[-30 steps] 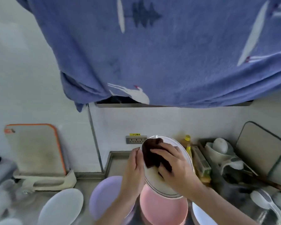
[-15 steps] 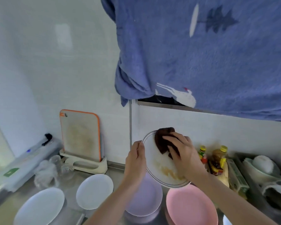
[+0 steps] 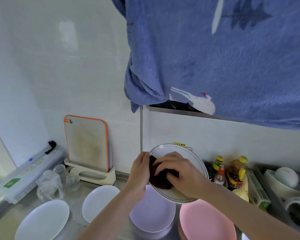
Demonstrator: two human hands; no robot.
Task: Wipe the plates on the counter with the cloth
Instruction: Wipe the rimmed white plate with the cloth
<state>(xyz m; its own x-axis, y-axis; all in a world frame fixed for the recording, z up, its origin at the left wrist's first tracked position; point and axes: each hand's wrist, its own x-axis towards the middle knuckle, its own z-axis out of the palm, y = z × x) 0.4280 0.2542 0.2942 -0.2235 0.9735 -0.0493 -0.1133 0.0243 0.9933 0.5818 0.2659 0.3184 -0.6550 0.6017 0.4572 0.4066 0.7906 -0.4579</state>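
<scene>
Right hand (image 3: 182, 175) pressing dark cloth (image 3: 160, 179) into rimmed plate (image 3: 189, 154), left hand (image 3: 139, 172) gripping its edge, bottle labels unreadable

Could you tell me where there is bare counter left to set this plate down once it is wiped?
Bare steel shows between the glasses and the two white plates, and in front of the cutting-board stand. The right side is crowded: lilac plate, pink plate, bottles, then the dish rack.
</scene>
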